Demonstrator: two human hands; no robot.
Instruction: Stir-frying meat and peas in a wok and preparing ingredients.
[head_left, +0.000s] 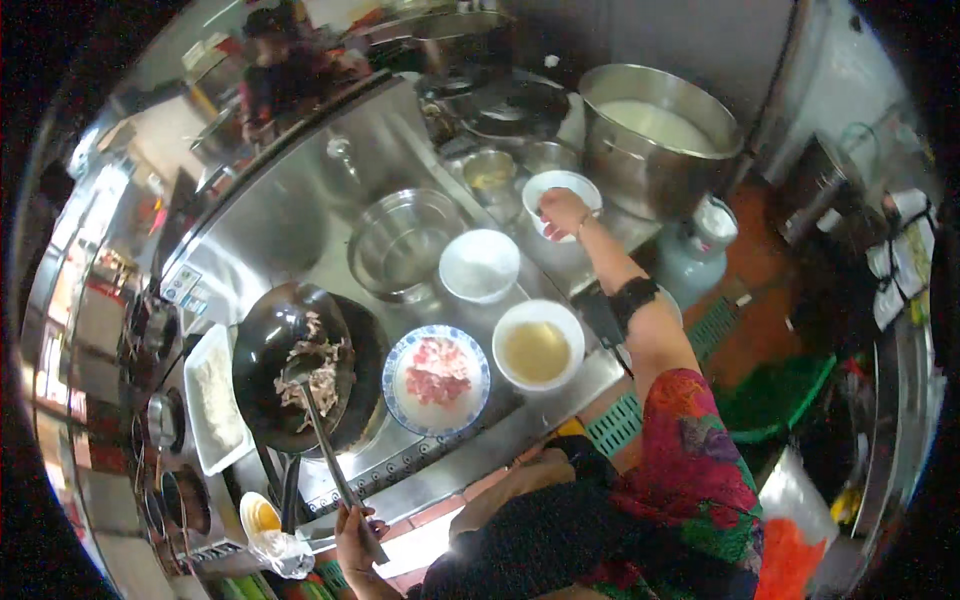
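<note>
My left hand (358, 534) grips the long metal handle of a ladle (328, 444). The ladle's head lies among browned meat pieces (322, 379) inside a dark wok (259, 360) on the range. Farther off, my right hand (561, 212) reaches into a white bowl (588, 186); its fingers are bunched, and whether they hold anything is hidden. Near the wok is a blue-rimmed dish (397, 414) of raw sliced meat (439, 379). Beside it a white bowl (501, 367) contains yellowish liquid. Another white bowl (459, 262) has white contents.
A wide steel pan (366, 259) sits behind the bowls. At the back right stands a big steel pot (619, 169) of whitish liquid, with a gas cylinder (690, 262) beside it. A white tray (196, 390) flanks the wok. A person (277, 75) is beyond the splashback.
</note>
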